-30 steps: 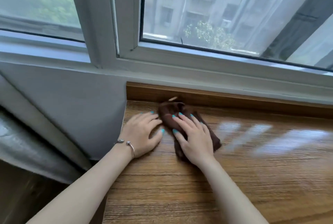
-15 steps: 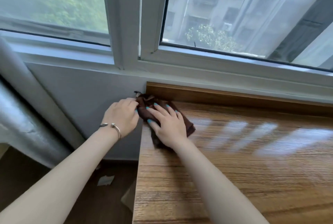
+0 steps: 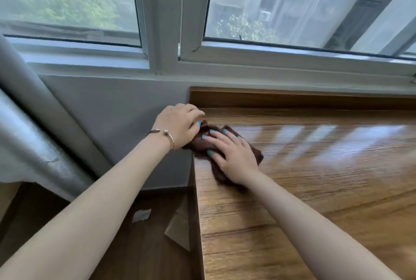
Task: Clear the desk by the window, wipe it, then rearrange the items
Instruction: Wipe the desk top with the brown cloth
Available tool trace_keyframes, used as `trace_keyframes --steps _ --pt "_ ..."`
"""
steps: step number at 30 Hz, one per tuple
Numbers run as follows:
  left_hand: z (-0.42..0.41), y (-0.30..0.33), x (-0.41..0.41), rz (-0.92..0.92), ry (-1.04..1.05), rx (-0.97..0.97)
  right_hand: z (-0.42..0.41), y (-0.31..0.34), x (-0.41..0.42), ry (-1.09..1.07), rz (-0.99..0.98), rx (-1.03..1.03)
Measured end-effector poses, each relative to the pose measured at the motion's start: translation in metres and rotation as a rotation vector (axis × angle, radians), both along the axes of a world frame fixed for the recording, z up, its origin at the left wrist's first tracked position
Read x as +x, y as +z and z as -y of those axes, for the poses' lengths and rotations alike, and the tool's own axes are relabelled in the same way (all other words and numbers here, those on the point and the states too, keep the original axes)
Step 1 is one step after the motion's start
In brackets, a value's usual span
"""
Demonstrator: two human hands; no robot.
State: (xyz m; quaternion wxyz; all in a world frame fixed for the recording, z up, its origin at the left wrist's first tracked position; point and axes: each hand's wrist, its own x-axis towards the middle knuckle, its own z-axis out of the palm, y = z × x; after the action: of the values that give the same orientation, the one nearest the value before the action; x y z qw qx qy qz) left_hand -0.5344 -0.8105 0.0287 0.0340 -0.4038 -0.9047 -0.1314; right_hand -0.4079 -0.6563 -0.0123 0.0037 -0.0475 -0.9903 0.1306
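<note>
A dark brown cloth (image 3: 255, 152) lies crumpled on the wooden desk (image 3: 315, 189), at its left edge near the back corner. My right hand (image 3: 233, 158) presses flat on the cloth with fingers spread. My left hand (image 3: 179, 123) is curled against the desk's left edge, just off the top, and its thumb touches the cloth's hanging end. Whether it grips the cloth is hidden.
A raised wooden rim (image 3: 292, 97) runs along the desk's back under the window frame (image 3: 270, 54). A grey curtain (image 3: 27, 126) hangs at the left. Scraps of paper (image 3: 140, 215) and cardboard (image 3: 180, 230) lie on the floor beside the desk.
Both hands and the cloth slid left across the desk to its left edge. My left hand left the desktop and now sits curled beside the edge.
</note>
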Motion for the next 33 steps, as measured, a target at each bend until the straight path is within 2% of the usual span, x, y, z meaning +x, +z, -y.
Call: trace_keyframes --steps 2,3,7,9,10,14,15,18,20,21,26,28,31,33 --pt "-0.004 0.002 0.002 -0.001 0.045 0.022 0.007 0.001 -0.017 -0.186 0.001 0.010" --pt "-0.006 0.004 0.004 0.013 0.036 0.019 0.014 0.000 -0.011 -0.212 -0.004 -0.006" --pt "-0.020 0.003 0.024 0.111 -0.110 -0.096 0.054 -0.004 0.096 0.035 -0.054 -0.045" --pt "-0.025 -0.004 0.039 0.134 -0.153 -0.179 0.044 -0.005 0.122 0.091 -0.032 -0.030" --pt "-0.026 -0.008 0.046 0.143 -0.163 -0.194 0.033 -0.006 0.119 0.058 -0.034 -0.008" --pt "-0.017 -0.017 0.063 0.152 -0.132 -0.073 0.024 -0.003 0.082 -0.447 -0.002 0.007" --pt "-0.014 -0.017 0.065 0.153 -0.127 -0.055 0.038 -0.003 0.087 -0.488 -0.014 0.011" --pt "-0.011 -0.018 0.074 0.182 -0.161 -0.101 0.095 -0.006 0.149 -0.246 -0.062 -0.041" --pt "-0.015 -0.017 0.083 0.205 -0.199 -0.120 0.091 -0.006 0.173 -0.129 -0.040 -0.027" --pt "-0.016 -0.016 0.088 0.205 -0.214 -0.118 0.074 -0.006 0.168 -0.144 -0.022 -0.014" --pt "-0.013 -0.015 0.096 0.174 -0.161 -0.085 0.018 -0.001 0.121 -0.705 0.020 -0.039" --pt "-0.012 -0.020 0.099 0.188 -0.134 -0.065 0.043 0.000 0.127 -0.655 0.028 -0.022" --pt "-0.022 -0.026 0.106 0.229 -0.103 -0.075 0.078 -0.003 0.159 -0.362 0.030 0.013" --pt "-0.029 -0.026 0.111 0.265 -0.063 -0.122 0.050 -0.003 0.163 -0.378 0.041 0.032"
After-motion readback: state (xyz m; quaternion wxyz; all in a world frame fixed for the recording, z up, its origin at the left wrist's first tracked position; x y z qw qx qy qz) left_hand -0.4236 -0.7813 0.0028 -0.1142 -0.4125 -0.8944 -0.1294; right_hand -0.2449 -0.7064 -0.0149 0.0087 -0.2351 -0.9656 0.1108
